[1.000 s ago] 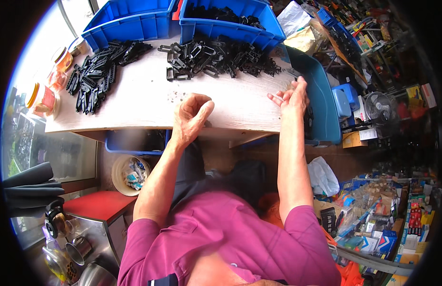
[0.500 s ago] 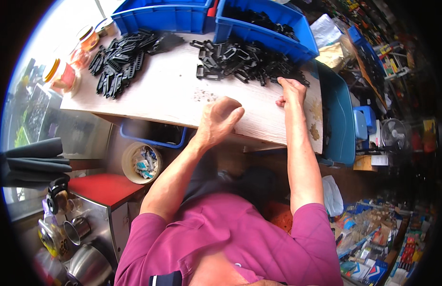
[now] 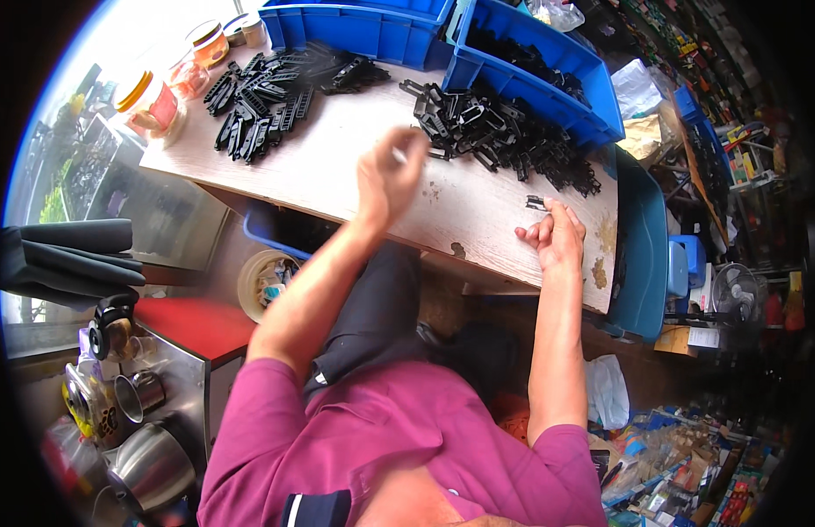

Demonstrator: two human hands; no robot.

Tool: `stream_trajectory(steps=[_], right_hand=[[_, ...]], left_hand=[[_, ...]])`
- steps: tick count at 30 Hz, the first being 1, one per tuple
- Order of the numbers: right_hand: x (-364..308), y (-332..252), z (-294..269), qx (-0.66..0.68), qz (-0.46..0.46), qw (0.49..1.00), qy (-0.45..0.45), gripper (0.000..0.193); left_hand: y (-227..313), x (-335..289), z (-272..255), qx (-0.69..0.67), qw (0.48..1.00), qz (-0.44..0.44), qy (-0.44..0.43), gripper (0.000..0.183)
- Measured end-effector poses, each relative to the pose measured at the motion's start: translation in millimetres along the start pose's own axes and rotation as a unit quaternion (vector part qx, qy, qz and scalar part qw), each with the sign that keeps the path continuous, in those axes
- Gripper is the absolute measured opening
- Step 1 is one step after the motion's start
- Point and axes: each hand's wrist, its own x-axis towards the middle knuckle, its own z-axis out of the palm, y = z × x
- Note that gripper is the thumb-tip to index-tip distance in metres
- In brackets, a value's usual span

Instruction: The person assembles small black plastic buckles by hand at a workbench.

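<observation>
My right hand [image 3: 558,235] is over the right side of the pale wooden table [image 3: 337,149]. Its thumb and fingers pinch a small black plastic frame-like part [image 3: 536,203]. Smeared by motion, my left hand [image 3: 390,180] hovers above the middle of the table, and whether it holds anything is hidden. Just beyond my hands lies a heap of loose black plastic parts [image 3: 499,132], in front of a blue bin [image 3: 592,114]. Longer ribbed black pieces [image 3: 262,101] form a second heap at the left of the table.
Jars with orange lids [image 3: 150,107] stand at the table's left edge. Another blue bin [image 3: 350,35] sits at the back. Beside the right edge is a teal tub [image 3: 640,255]. A waste bucket [image 3: 260,285] and a red-topped cabinet [image 3: 192,325] stand below left.
My right hand has drawn back from the right heap, with a black part now showing in its fingers. My left hand has moved up and away from the table's near edge. The view has shifted.
</observation>
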Motion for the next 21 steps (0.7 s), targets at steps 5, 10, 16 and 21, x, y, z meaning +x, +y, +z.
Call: stream_trajectory(steps=[5, 10, 16, 21], right_hand=[[-13, 10, 3, -0.007, -0.022, 0.999, -0.025, 0.013], [-11, 12, 4, -0.005, -0.025, 0.999, -0.019, 0.012], [-11, 14, 2, -0.001, -0.037, 0.999, -0.022, 0.011], [-9, 17, 2, 0.009, -0.050, 0.998, -0.039, 0.010]], left_hand=[[-52, 121, -44, 0.437, 0.864, 0.223, 0.109, 0.027], [-74, 158, -56, 0.591, 0.777, 0.216, 0.021, 0.016], [-65, 132, -56, 0.518, 0.809, 0.278, 0.017, 0.025], [-43, 70, -62, 0.487, 0.848, 0.178, -0.109, 0.019]])
